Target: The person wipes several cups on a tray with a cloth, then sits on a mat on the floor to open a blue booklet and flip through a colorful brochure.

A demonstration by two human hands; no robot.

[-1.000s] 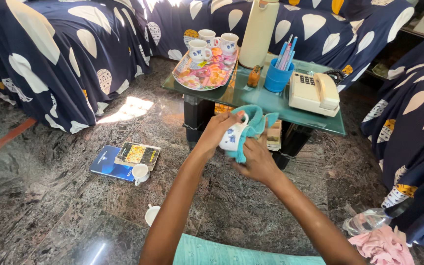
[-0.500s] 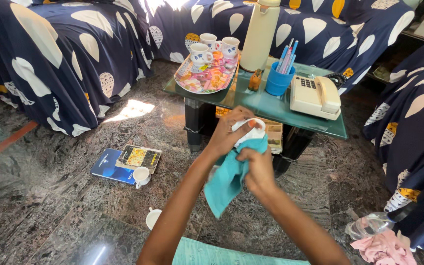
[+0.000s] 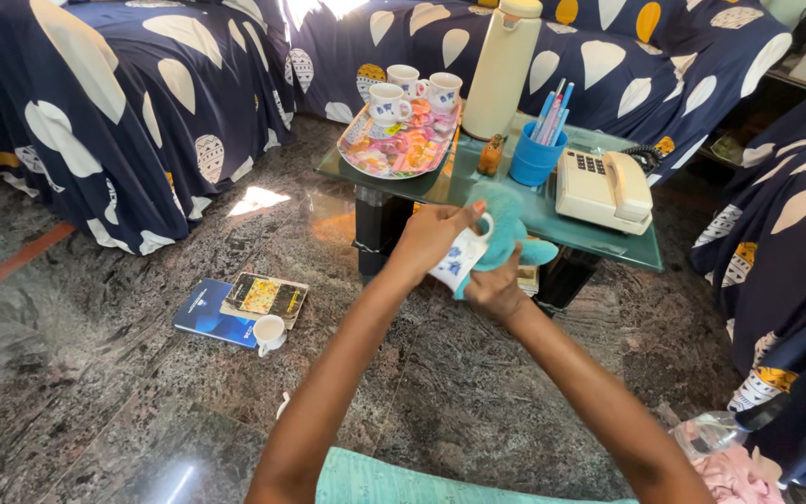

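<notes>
Above the stone floor, before the glass table [image 3: 608, 245], the left hand [image 3: 431, 238] is clamping a white cup [image 3: 459, 261] by rim and handle. The right hand [image 3: 492, 289] is closing on a teal cloth [image 3: 506, 224], apparently pressed inside. Wiping well is demanding a steady cup and full rim contact.

Looks like home living room. Sofas [image 3: 114, 103] all around, draped in navy covers with cream leaf shapes. Low glass coffee table [image 3: 608, 245] in middle, polished stone floor [image 3: 95, 373]. On table: tray [image 3: 375, 154] with cups [image 3: 389, 101], tall cream flask [image 3: 502, 70], blue pen holder [image 3: 534, 159], corded desk phone [image 3: 605, 187]. Books [image 3: 235, 303] and another cup [image 3: 269, 331] lying on floor. Lived-in, not office.
</notes>
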